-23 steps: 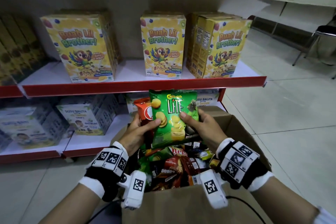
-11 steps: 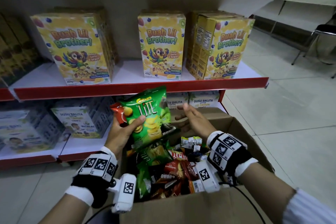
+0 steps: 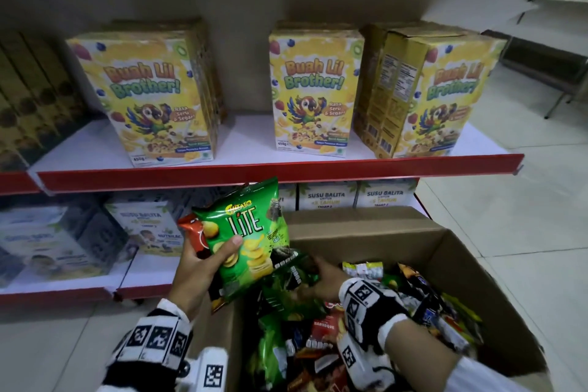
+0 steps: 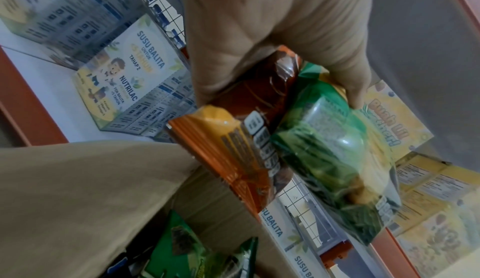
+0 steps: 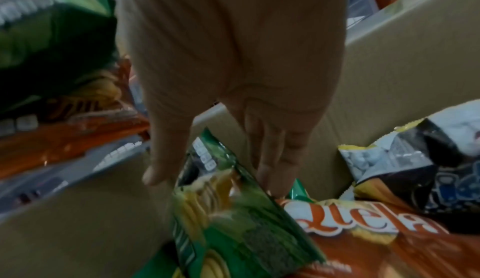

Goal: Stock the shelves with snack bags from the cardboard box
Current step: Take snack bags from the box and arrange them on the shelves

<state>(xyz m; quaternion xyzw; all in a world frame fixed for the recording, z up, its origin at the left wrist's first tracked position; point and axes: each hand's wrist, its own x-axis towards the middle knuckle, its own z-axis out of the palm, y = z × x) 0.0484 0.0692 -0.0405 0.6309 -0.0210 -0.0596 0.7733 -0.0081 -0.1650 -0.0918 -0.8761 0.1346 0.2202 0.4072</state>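
My left hand point(image 3: 205, 266) grips two bags together above the left rim of the cardboard box point(image 3: 445, 245). In front is a green Lite chip bag point(image 3: 246, 239), with an orange-red bag point(image 3: 194, 231) behind it. The left wrist view shows thumb and fingers wrapped round the tops of the green bag point(image 4: 332, 149) and the orange bag point(image 4: 233, 149). My right hand point(image 3: 319, 278) is down inside the box at another green bag point(image 3: 286, 291). In the right wrist view its fingers point(image 5: 275, 169) are straight, and thumb and fingers stand either side of that bag's top edge point(image 5: 215, 171).
The box holds several mixed snack bags, among them an orange Qtela bag point(image 5: 363, 231). Yellow cereal boxes point(image 3: 313, 89) stand on the upper red-edged shelf point(image 3: 254, 170) with gaps between them. Milk cartons point(image 3: 327, 197) fill the lower shelf point(image 3: 143, 277). Tiled floor point(image 3: 515, 232) lies to the right.
My right hand has let go of the green Lite bag and dropped into the box. My left hand has carried the two bags left, tilted.
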